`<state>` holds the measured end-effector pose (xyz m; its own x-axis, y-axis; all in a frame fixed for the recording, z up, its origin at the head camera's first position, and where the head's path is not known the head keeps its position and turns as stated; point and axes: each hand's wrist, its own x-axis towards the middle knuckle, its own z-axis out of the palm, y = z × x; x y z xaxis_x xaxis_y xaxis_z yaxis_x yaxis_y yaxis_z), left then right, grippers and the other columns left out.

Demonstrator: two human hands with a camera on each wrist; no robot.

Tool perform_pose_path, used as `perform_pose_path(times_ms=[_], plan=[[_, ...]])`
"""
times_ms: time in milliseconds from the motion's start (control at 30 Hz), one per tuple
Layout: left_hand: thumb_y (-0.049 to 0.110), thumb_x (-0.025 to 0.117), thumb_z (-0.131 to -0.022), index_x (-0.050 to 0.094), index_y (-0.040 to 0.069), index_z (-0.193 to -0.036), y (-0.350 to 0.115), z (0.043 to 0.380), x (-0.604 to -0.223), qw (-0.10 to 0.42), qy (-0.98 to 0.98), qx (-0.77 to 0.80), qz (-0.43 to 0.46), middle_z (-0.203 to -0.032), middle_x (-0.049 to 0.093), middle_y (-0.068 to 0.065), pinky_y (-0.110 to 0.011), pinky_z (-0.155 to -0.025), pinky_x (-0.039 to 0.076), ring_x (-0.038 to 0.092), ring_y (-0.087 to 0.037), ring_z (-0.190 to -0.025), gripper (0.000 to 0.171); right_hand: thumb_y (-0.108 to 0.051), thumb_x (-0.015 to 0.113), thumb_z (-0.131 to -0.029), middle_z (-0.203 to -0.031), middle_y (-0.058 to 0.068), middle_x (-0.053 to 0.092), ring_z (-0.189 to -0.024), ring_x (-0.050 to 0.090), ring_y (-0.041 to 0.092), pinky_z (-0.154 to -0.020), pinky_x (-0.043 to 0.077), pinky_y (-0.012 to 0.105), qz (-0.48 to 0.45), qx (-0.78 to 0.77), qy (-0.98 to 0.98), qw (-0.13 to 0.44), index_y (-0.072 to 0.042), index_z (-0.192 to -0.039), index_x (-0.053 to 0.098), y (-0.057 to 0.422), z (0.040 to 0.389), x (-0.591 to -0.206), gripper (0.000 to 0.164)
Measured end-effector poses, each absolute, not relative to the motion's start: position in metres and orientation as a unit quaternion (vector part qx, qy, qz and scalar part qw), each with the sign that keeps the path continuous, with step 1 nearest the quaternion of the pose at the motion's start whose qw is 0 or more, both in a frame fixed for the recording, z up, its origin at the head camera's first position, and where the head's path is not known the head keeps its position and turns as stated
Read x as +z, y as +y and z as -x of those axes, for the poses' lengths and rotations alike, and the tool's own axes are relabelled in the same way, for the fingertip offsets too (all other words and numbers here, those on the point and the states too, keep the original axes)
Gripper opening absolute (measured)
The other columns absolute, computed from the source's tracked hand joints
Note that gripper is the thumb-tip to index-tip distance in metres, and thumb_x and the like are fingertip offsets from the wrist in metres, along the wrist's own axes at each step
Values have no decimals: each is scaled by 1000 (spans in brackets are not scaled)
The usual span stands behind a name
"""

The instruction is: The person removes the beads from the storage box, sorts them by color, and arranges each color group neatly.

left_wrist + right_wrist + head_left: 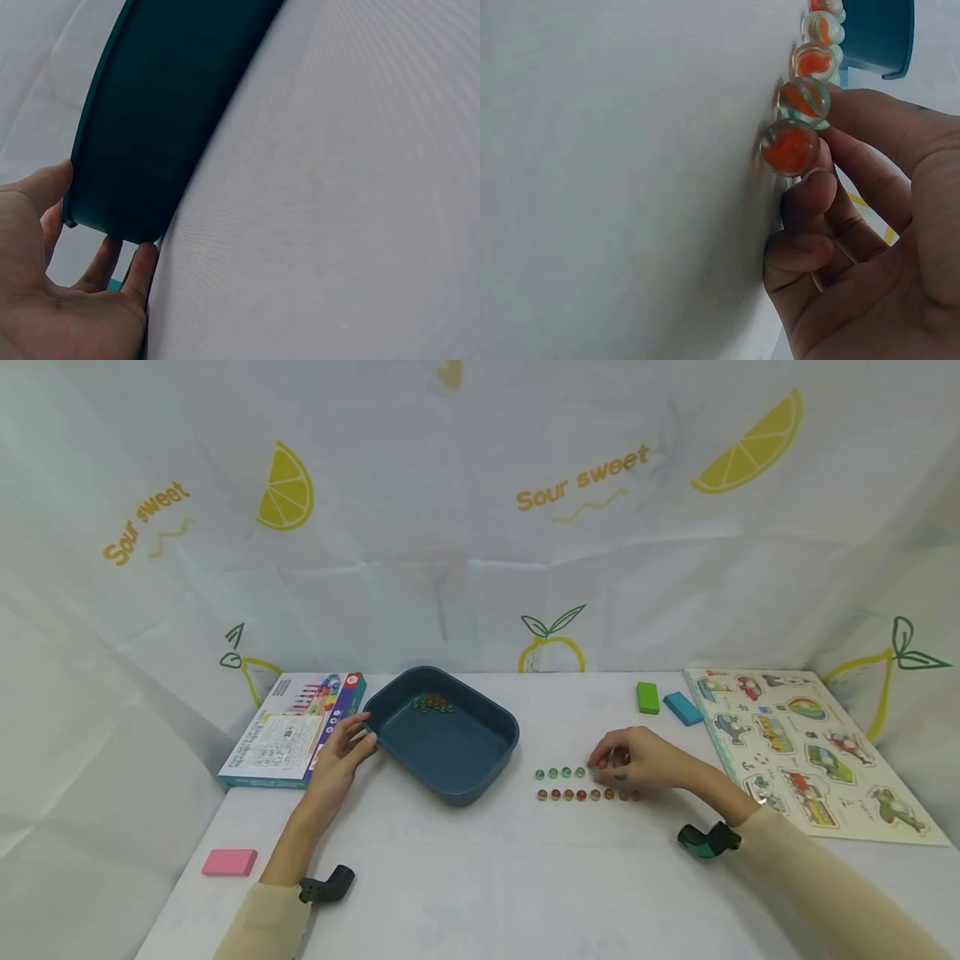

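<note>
In the head view my right hand [637,758] pinches a green marble [594,770] at the right end of a short row of green marbles [566,772]. Just in front runs a longer row of orange marbles [581,795], its right end beneath my hand. Up close in the right wrist view, the nearest orange-swirled marble [790,148] stands beside my curled fingers, which mostly hide the green row. My left hand [341,760] touches the left corner of a dark blue basin [450,752], thumb at its rim and relaxed fingers against its end wall. Several mixed marbles [432,702] lie inside.
A boxed set [288,735] lies left of the basin, with a pink block [229,862] nearer the front. Green [648,697] and blue [683,708] blocks sit at the back right, beside a picture puzzle board [810,752]. A white printed cloth [420,527] hangs behind.
</note>
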<state>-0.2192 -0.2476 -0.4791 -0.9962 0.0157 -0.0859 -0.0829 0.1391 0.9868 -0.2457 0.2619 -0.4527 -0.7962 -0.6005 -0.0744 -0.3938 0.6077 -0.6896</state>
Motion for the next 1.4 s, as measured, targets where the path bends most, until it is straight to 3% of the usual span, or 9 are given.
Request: perform_pose_path(times_ms=[233, 367, 600, 767, 900, 1000, 1200, 1300, 1400], plan=[[38, 61, -108, 38, 25, -162, -247, 220, -479, 39, 755, 654, 27, -173, 32, -5, -38, -124, 42, 39, -25, -158, 60, -19, 79, -96, -96, -1, 75, -79, 63, 6, -68, 54, 21, 285, -342, 885, 138, -9, -115, 77, 261, 253, -436, 21], [38, 61, -108, 39, 25, -161, -249, 220, -479, 36, 755, 654, 25, -173, 32, -5, -35, -123, 43, 39, -26, -158, 59, -19, 74, -100, -98, 10, 74, -79, 64, 14, -68, 54, 23, 268, -388, 876, 102, -6, -117, 76, 240, 264, -415, 22], [35, 60, -109, 38, 23, -161, -250, 219, -481, 35, 748, 662, 22, -173, 32, -7, -11, -107, 50, 39, -27, -157, 58, -18, 73, -101, -104, 16, 73, -78, 67, 25, -64, 57, 30, 280, -481, 827, 87, -6, -122, 74, 157, 286, -386, 24], [36, 61, -109, 38, 22, -161, -251, 218, -481, 34, 748, 663, 18, -173, 31, -7, -12, -108, 49, 39, -27, -157, 59, -18, 71, -102, -115, 16, 74, -93, 72, 38, -70, 60, 33, 272, -518, 805, 101, -5, -125, 73, 89, 303, -381, 26], [36, 61, -108, 38, 22, -161, -251, 218, -481, 32, 748, 663, 18, -174, 31, -6, -12, -109, 48, 39, -26, -157, 60, -18, 70, -103, -121, 17, 75, -104, 73, 46, -78, 64, 44, 258, -530, 800, 110, -3, -129, 72, 42, 317, -387, 30], [36, 61, -108, 37, 22, -162, -252, 217, -480, 33, 748, 663, 18, -174, 30, -6, -10, -107, 48, 39, -26, -157, 60, -17, 72, -102, -118, 19, 76, -102, 75, 43, -78, 66, 44, 245, -519, 812, 106, 0, -128, 72, 15, 324, -395, 31], [35, 61, -109, 38, 22, -161, -251, 218, -479, 33, 748, 662, 15, -173, 31, -7, -6, -103, 50, 39, -28, -157, 59, -14, 76, -97, -104, 16, 80, -74, 72, 18, -60, 58, 22, 217, -448, 864, 81, 0, -118, 75, -18, 331, -418, 25], [35, 61, -109, 38, 22, -161, -250, 219, -480, 35, 746, 665, 14, -173, 31, -7, -6, -102, 50, 39, -28, -157, 59, -13, 76, -96, -105, 16, 79, -69, 69, 15, -59, 57, 22, 192, -415, 886, 72, 1, -116, 75, -27, 330, -427, 25], [34, 61, -109, 38, 22, -161, -248, 219, -480, 34, 745, 666, 13, -173, 31, -8, -5, -102, 50, 38, -29, -157, 59, -11, 75, -94, -107, 16, 77, -75, 69, 18, -65, 60, 26, 159, -390, 905, 64, 0, -114, 76, -32, 327, -433, 23]])
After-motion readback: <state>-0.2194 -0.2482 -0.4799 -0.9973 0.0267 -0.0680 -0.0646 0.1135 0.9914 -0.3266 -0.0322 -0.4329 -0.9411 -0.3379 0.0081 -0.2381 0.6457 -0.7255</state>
